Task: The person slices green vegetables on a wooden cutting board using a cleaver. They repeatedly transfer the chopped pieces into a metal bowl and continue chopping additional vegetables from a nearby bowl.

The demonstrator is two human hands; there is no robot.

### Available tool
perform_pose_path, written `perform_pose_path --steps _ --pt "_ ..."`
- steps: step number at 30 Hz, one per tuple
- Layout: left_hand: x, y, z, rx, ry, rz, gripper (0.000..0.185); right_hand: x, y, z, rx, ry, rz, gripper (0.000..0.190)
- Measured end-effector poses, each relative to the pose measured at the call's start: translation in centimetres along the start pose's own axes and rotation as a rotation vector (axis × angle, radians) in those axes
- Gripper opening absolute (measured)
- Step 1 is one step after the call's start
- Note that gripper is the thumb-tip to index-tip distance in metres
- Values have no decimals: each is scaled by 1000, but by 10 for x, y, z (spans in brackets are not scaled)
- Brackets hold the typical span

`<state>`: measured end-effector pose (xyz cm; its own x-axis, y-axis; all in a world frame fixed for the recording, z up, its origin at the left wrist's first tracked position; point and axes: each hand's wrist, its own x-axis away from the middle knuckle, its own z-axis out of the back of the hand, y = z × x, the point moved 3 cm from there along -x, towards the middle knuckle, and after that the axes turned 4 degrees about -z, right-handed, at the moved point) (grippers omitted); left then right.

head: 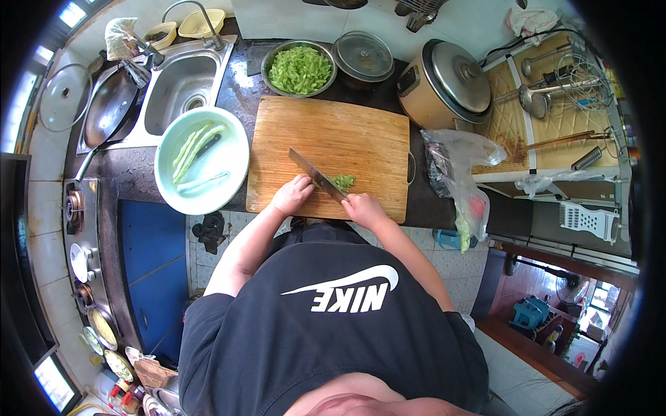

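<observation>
A wide wooden cutting board lies on the counter before me. My right hand grips the handle of a cleaver, whose blade slants up and to the left across the board. My left hand is bent at the blade's left side, its fingertips pressing on green vegetable pieces, mostly hidden. Chopped green pieces lie right of the blade. Left of the board, a pale green basin holds long green beans, a dark-handled knife and water. Behind the board stands a steel bowl of sliced green vegetable.
A lidded pot and a large rice cooker stand behind the board. A plastic bag hangs over the counter edge at right. The sink and a wok are at the back left, beyond the basin.
</observation>
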<state>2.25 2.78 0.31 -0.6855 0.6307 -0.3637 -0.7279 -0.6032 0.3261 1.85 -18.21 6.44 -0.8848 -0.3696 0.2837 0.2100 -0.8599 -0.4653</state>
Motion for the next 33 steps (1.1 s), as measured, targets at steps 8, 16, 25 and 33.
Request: perform_pose_path --steps 8,16,25,33 --pt "-1 0 1 -23 24 -28 21 4 -7 7 3 -12 25 30" --pt "1 -1 -3 6 -18 -6 23 -10 -16 2 49 -108 -64 33" --pt "1 0 3 -60 45 13 23 -8 -5 -4 -69 -28 -110 32" --pt "1 0 3 -57 36 20 21 6 -12 3 22 -31 -17 29"
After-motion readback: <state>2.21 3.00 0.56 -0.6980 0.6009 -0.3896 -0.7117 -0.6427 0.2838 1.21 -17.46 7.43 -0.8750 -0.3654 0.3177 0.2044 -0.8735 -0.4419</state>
